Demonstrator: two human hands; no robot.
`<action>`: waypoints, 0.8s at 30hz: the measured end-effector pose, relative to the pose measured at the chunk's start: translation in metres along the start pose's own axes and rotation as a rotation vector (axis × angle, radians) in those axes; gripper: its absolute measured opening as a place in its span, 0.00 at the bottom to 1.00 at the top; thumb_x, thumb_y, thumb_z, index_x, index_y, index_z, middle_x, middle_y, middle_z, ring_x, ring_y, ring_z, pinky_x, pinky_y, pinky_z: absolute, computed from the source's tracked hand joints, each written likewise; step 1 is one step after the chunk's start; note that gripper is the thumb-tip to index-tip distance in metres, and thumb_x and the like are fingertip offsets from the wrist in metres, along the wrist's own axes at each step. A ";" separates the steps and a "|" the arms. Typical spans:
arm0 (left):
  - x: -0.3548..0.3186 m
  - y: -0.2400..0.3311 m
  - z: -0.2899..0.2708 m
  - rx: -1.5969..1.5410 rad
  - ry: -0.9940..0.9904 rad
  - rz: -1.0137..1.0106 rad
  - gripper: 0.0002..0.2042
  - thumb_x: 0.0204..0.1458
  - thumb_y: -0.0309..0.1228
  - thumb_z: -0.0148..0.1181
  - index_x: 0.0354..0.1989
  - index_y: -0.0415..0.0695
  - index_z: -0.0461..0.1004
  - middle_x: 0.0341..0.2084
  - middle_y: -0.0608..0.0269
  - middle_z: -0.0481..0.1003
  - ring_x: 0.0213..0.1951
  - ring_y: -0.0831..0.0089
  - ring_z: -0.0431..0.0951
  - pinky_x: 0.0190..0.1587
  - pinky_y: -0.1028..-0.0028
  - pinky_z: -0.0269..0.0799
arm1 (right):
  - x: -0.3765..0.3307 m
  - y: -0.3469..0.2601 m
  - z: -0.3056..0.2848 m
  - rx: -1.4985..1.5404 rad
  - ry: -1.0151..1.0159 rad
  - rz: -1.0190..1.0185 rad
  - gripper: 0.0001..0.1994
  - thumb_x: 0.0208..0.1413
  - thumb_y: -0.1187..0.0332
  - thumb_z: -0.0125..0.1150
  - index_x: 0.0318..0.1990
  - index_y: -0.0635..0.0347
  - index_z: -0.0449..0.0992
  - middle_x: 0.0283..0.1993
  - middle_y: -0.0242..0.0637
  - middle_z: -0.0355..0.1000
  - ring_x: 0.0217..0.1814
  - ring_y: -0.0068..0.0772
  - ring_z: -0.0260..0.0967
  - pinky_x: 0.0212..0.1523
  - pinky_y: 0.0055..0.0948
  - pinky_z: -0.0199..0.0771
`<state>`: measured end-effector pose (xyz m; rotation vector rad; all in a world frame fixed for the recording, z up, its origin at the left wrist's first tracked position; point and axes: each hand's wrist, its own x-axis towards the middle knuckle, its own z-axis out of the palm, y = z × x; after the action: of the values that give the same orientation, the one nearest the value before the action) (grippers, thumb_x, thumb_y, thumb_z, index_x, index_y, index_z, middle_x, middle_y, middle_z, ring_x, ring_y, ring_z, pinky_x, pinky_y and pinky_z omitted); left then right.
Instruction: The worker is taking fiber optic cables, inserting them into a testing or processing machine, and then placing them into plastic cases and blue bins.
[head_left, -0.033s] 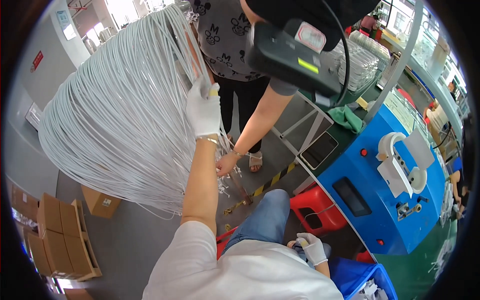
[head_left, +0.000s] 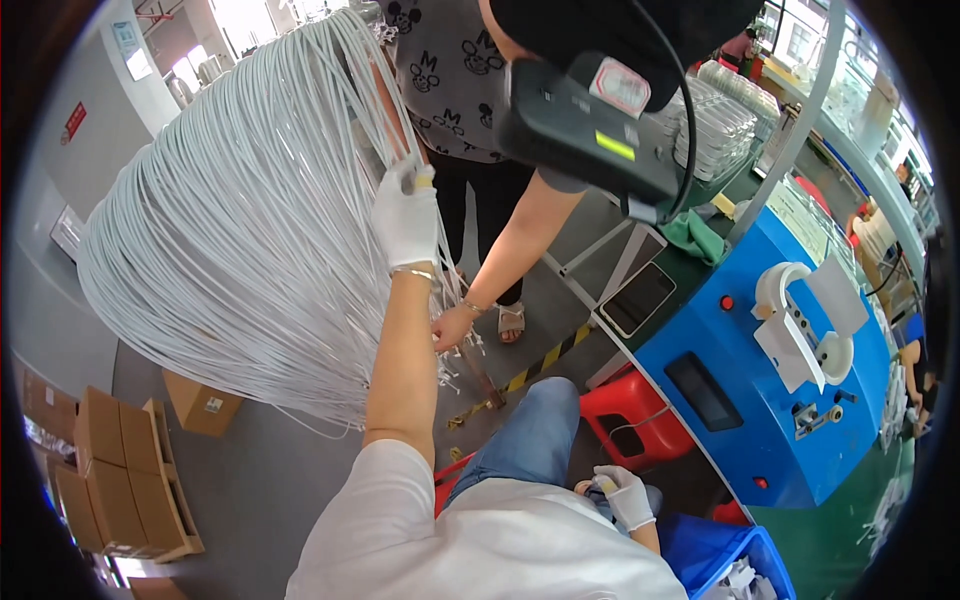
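Shown with fingers (head_left: 425, 182) of left hand (head_left: 407, 220) apparently around white cables (head_left: 230, 230), right hand (head_left: 630, 498) of untellable grip; liable to tangling if tugged unevenly.

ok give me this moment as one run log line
left hand: gloved, at white strands | right hand: gloved, near blue bin | co-worker's hand: bare, lower, by strands

White cables (head_left: 240, 220) partly hide a co-worker's arm (head_left: 388, 108); the blue bin (head_left: 700, 552) is cropped.
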<state>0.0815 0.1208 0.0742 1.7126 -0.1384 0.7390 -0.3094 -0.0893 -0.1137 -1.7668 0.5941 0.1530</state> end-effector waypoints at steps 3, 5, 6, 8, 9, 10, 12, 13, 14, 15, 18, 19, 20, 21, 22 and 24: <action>0.005 -0.007 0.004 0.107 0.034 -0.006 0.18 0.47 0.34 0.65 0.44 0.38 0.73 0.37 0.55 0.76 0.38 0.67 0.77 0.42 0.72 0.70 | -0.002 0.007 -0.001 -0.004 0.001 -0.056 0.11 0.55 0.73 0.56 0.44 0.69 0.73 0.35 0.38 0.74 0.34 0.24 0.72 0.36 0.21 0.73; 0.004 -0.002 0.006 0.442 0.264 0.108 0.18 0.44 0.39 0.67 0.38 0.38 0.75 0.29 0.58 0.77 0.33 0.63 0.77 0.40 0.69 0.70 | -0.001 0.004 -0.003 0.038 0.002 -0.013 0.11 0.55 0.73 0.56 0.44 0.69 0.74 0.35 0.38 0.74 0.35 0.24 0.73 0.36 0.21 0.73; 0.007 0.000 0.007 0.421 0.332 0.139 0.19 0.43 0.44 0.66 0.31 0.38 0.75 0.23 0.56 0.75 0.29 0.56 0.76 0.37 0.64 0.70 | -0.002 0.005 -0.004 0.077 -0.004 0.026 0.11 0.55 0.73 0.56 0.44 0.69 0.74 0.35 0.38 0.74 0.35 0.25 0.73 0.36 0.21 0.73; 0.022 -0.015 -0.003 0.498 0.247 0.120 0.17 0.44 0.43 0.64 0.30 0.40 0.75 0.25 0.55 0.74 0.30 0.54 0.75 0.37 0.63 0.70 | -0.002 0.008 -0.003 0.069 0.003 -0.016 0.12 0.55 0.72 0.56 0.45 0.69 0.73 0.36 0.40 0.74 0.32 0.25 0.72 0.32 0.22 0.72; 0.026 -0.025 -0.010 0.575 0.174 0.098 0.15 0.45 0.42 0.62 0.29 0.41 0.75 0.26 0.53 0.74 0.32 0.52 0.74 0.38 0.62 0.70 | -0.002 -0.002 -0.006 0.007 0.003 -0.058 0.12 0.56 0.72 0.56 0.45 0.69 0.73 0.37 0.41 0.74 0.30 0.24 0.71 0.31 0.22 0.71; 0.028 -0.024 -0.013 0.652 0.158 0.095 0.13 0.47 0.42 0.59 0.28 0.43 0.76 0.29 0.51 0.75 0.33 0.49 0.74 0.37 0.60 0.70 | 0.001 0.005 -0.007 -0.067 -0.011 -0.092 0.12 0.55 0.71 0.56 0.45 0.68 0.74 0.36 0.41 0.73 0.25 0.24 0.68 0.28 0.22 0.69; 0.025 -0.020 -0.020 0.697 0.114 0.151 0.13 0.48 0.41 0.57 0.29 0.44 0.76 0.28 0.51 0.75 0.33 0.49 0.74 0.36 0.60 0.70 | 0.003 0.012 -0.007 -0.005 0.017 -0.092 0.13 0.55 0.70 0.56 0.45 0.67 0.74 0.36 0.41 0.73 0.23 0.24 0.68 0.28 0.23 0.69; 0.019 -0.015 -0.024 0.747 0.067 0.199 0.12 0.50 0.41 0.55 0.29 0.45 0.76 0.28 0.52 0.75 0.33 0.49 0.74 0.36 0.60 0.69 | 0.002 0.012 -0.006 0.052 0.042 -0.085 0.13 0.55 0.70 0.56 0.46 0.66 0.74 0.35 0.41 0.73 0.21 0.24 0.67 0.28 0.23 0.68; 0.015 -0.010 -0.030 0.746 0.065 0.204 0.12 0.50 0.41 0.55 0.29 0.45 0.76 0.28 0.52 0.75 0.33 0.49 0.74 0.36 0.60 0.69 | -0.001 0.010 -0.006 0.052 0.042 -0.065 0.13 0.55 0.69 0.56 0.46 0.66 0.74 0.37 0.43 0.74 0.28 0.29 0.71 0.34 0.25 0.71; 0.010 -0.003 -0.037 0.746 0.031 0.220 0.12 0.52 0.40 0.53 0.30 0.43 0.76 0.26 0.52 0.75 0.32 0.51 0.74 0.36 0.61 0.69 | 0.000 0.020 -0.005 0.056 0.042 -0.067 0.13 0.55 0.69 0.56 0.46 0.66 0.74 0.37 0.43 0.74 0.28 0.29 0.71 0.34 0.25 0.71; 0.001 0.022 -0.064 0.520 -0.079 0.200 0.14 0.55 0.38 0.49 0.28 0.41 0.74 0.22 0.54 0.73 0.28 0.58 0.75 0.33 0.64 0.70 | 0.000 0.042 -0.002 -0.013 0.055 -0.170 0.13 0.56 0.69 0.56 0.45 0.67 0.75 0.40 0.45 0.75 0.38 0.33 0.73 0.42 0.27 0.70; -0.002 0.034 -0.072 0.290 -0.151 0.161 0.15 0.57 0.36 0.47 0.26 0.40 0.74 0.20 0.56 0.73 0.25 0.62 0.75 0.31 0.65 0.70 | -0.004 0.034 -0.003 -0.041 0.042 -0.151 0.13 0.56 0.68 0.56 0.45 0.67 0.75 0.42 0.45 0.75 0.41 0.34 0.72 0.45 0.27 0.69; -0.016 0.063 -0.078 -0.221 -0.320 -0.014 0.15 0.57 0.35 0.46 0.23 0.40 0.73 0.18 0.58 0.71 0.21 0.67 0.73 0.25 0.69 0.69 | -0.006 0.026 -0.006 -0.063 0.040 -0.126 0.13 0.56 0.67 0.57 0.44 0.67 0.75 0.43 0.44 0.75 0.45 0.35 0.72 0.48 0.28 0.68; -0.035 0.093 -0.090 -0.726 -0.473 -0.195 0.16 0.58 0.33 0.45 0.21 0.41 0.72 0.17 0.60 0.70 0.17 0.72 0.71 0.20 0.72 0.67 | -0.006 0.020 -0.008 -0.055 0.047 -0.127 0.13 0.56 0.67 0.57 0.44 0.67 0.75 0.43 0.44 0.75 0.45 0.35 0.72 0.48 0.28 0.68; -0.046 0.104 -0.102 -1.052 -0.642 -0.206 0.16 0.58 0.34 0.44 0.18 0.43 0.70 0.13 0.63 0.68 0.14 0.74 0.68 0.16 0.75 0.63 | -0.008 0.014 -0.011 -0.013 0.061 -0.156 0.12 0.56 0.70 0.55 0.46 0.68 0.74 0.40 0.42 0.75 0.43 0.30 0.72 0.46 0.25 0.69; -0.079 0.103 -0.126 -1.606 -0.858 -0.204 0.19 0.57 0.34 0.44 0.12 0.47 0.64 0.04 0.68 0.60 0.06 0.76 0.61 0.07 0.77 0.53 | -0.012 -0.002 -0.020 0.044 0.064 -0.223 0.12 0.57 0.73 0.54 0.47 0.69 0.73 0.39 0.40 0.75 0.41 0.26 0.72 0.46 0.23 0.70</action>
<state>-0.0792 0.1835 0.1298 0.3319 -0.8606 -0.3629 -0.3228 -0.1038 -0.1010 -1.7862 0.4393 -0.0710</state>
